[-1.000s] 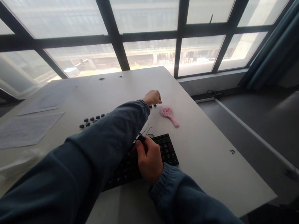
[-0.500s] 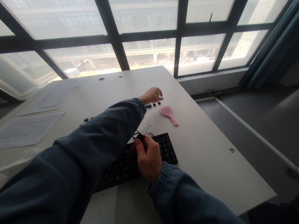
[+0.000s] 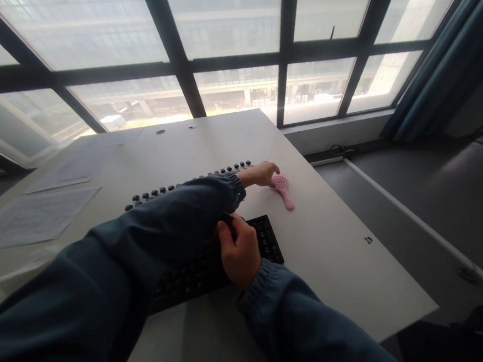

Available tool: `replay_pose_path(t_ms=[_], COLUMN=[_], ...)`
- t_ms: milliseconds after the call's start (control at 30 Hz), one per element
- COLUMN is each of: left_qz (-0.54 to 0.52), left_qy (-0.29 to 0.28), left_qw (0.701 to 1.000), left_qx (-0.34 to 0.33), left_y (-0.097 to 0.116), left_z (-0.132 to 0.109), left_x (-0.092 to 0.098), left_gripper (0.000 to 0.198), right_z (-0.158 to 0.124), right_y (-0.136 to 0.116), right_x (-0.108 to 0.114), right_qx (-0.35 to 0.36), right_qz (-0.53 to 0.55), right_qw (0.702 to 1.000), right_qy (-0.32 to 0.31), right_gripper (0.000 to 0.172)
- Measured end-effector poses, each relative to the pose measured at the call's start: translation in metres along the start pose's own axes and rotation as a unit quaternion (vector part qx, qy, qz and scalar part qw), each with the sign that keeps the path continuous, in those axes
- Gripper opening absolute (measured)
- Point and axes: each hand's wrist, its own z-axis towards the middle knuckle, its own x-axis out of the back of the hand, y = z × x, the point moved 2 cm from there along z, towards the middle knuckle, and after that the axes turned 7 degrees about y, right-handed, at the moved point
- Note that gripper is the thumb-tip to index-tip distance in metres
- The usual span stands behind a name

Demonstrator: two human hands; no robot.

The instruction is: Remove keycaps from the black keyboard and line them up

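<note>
The left hand (image 3: pixel 262 174) is at the pink hairbrush (image 3: pixel 283 188), its fingers bent over the near-left edge of the round, slotted head. The fingertips overlap that edge and appear to meet it, but whether they are closed on the brush or only resting against it I cannot tell. The brush lies on the table (image 3: pixel 327 253), just to the right of those fingers. Its long axis runs at a slant: the head sits toward the window (image 3: pixel 314 87) and the left hand, while the handle points back toward the person and off to the right, away from the fingers.

Of the two, the left hand is clearly the nearer one. The right hand (image 3: pixel 242 253) is lower down, apart from the brush, over the black keyboard (image 3: pixel 271 242). Its thumb and forefinger pinch a small black piece (image 3: pixel 228 218), too dark to make out in detail.

The left sleeve (image 3: pixel 136 262) crosses in front of the right hand and hides much of the keyboard's left part. Beyond that sleeve, small black keycaps (image 3: pixel 154 192) stand in lines slanting across the table, ending just behind the left wrist. Sheets of paper (image 3: pixel 36 219) lie well apart from the brush, over at the left side.
</note>
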Motion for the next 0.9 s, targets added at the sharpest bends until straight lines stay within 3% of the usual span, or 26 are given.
replay_pose_path(t_ms=[233, 333, 400, 533, 633, 767, 900], left_qz=[-0.025, -0.039, -0.053, -0.064, -0.087, -0.108, -0.116], left_qy=[0.028, 0.025, 0.007, -0.016, -0.031, -0.021, 0.093], left_qw=[0.998, 0.997, 0.997, 0.998, 0.995, 0.992, 0.988], left_qx=[-0.048, -0.058, -0.052, 0.01, 0.042, 0.067, 0.051], left_y=[0.026, 0.015, -0.004, -0.046, -0.054, -0.025, 0.02], left_z=[0.034, 0.025, 0.007, -0.065, -0.142, -0.244, -0.318], left_x=[-0.009, 0.007, 0.026, 0.069, 0.084, 0.067, 0.029], left_gripper=[0.061, 0.077, 0.078, 0.063, 0.053, 0.041, 0.025], right_z=[0.017, 0.018, 0.016, 0.011, 0.011, 0.017, 0.027], right_y=[0.007, 0.008, 0.006, 0.002, 0.002, 0.004, 0.006], right_x=[0.01, 0.011, 0.01, 0.009, 0.011, 0.015, 0.019], right_qx=[-0.004, -0.008, -0.004, 0.012, 0.015, 0.014, 0.021], right_qz=[-0.024, 0.001, 0.033, 0.059, 0.044, 0.038, 0.012], right_qw=[0.998, 0.999, 0.999, 0.998, 0.999, 0.999, 1.0], right_qy=[0.05, 0.038, 0.013, -0.017, -0.014, 0.024, 0.016], right_gripper=[0.021, 0.021, 0.023, 0.025, 0.026, 0.025, 0.025])
